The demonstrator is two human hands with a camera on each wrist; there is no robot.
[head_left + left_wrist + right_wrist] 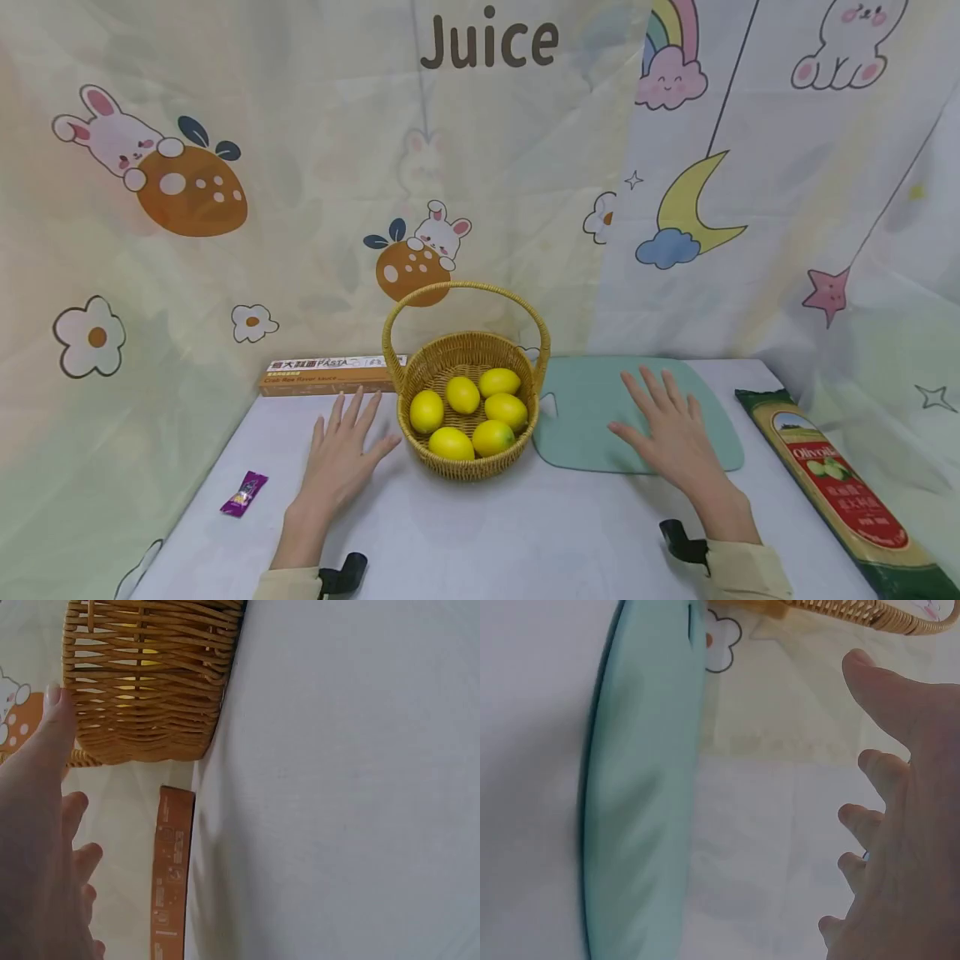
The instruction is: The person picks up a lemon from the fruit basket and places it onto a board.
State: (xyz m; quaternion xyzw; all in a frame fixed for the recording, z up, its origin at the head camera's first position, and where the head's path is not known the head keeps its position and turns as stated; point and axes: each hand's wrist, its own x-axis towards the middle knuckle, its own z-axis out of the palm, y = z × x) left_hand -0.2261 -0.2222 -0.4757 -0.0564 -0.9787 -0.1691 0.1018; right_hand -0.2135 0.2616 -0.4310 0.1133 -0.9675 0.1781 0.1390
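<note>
A wicker basket (pixel 467 468) with a tall arched handle stands mid-table, holding several yellow lemons (pixel 452 444). To its left, my left hand (pixel 341 458) is spread with straight fingers, holding nothing; its thumb points toward the basket's side. In the left wrist view that thumb overlaps the woven wall (pixel 150 697). My right hand (pixel 671 433) hovers over a pale green cutting board (pixel 585 417), fingers spread and straight. The right wrist view shows the fingers above the board (pixel 641 750), their shadow falling on its surface.
A long pasta box (pixel 322 382) lies at the back left, behind the left hand. Nearer the left edge is a small purple wrapped packet (pixel 243 494). Along the right edge lies a long green and red Olivoila packet (pixel 847 492). A printed cloth (pixel 315 208) hangs behind the white table (pixel 510 533).
</note>
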